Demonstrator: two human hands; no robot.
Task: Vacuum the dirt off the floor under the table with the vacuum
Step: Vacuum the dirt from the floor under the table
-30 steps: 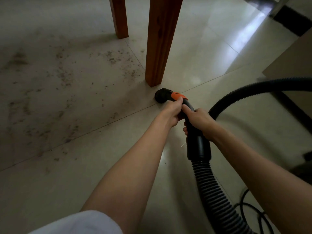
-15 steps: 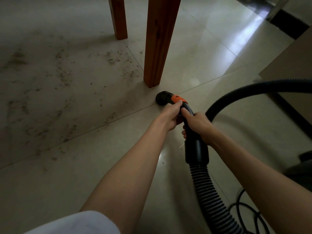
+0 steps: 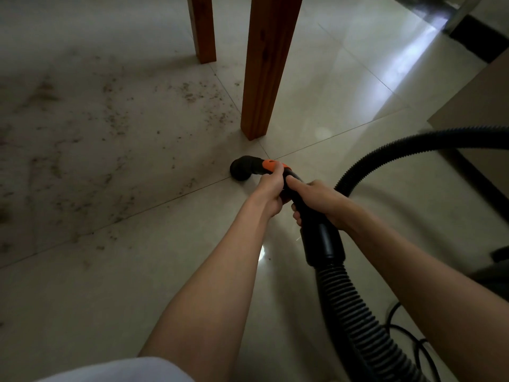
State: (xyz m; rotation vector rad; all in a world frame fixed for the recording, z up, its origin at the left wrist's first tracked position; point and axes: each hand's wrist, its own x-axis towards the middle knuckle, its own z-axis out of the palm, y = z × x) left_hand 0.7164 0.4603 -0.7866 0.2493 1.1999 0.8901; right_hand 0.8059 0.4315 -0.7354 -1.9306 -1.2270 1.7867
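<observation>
Head view, looking down at a tiled floor (image 3: 82, 285). The left hand (image 3: 268, 190) is curled round the vacuum handle (image 3: 296, 188) just behind its orange collar (image 3: 271, 165), its grip closed on the handle. The right hand (image 3: 316, 202) is wrapped round the same handle directly behind the left, thumb lying along the top, its grip also closed on the handle. The two hands are touching or very nearly so. The black nozzle (image 3: 243, 168) bends downward from the collar and meets the floor at a tile joint, just in front of the near leg (image 3: 268, 64).

The near leg, of reddish wood, stands upright between the nozzle and the bright tiles beyond. A second leg (image 3: 202, 28) stands farther back and to the left. The bench top itself is out of frame.

Dirt (image 3: 110, 119), as dark specks and smears, covers the tiles left of both legs and reaches almost to the nozzle; a few specks lie on the nearer tile row.

The ribbed hose (image 3: 355, 312) runs from the handle's cuff toward the lower right, and another stretch of it arcs across the right side. A thin black cord (image 3: 413, 343) lies looped on the floor at lower right. A white sleeve (image 3: 124, 370) shows at the bottom edge. A pale panel (image 3: 482, 106) stands at the right edge.
</observation>
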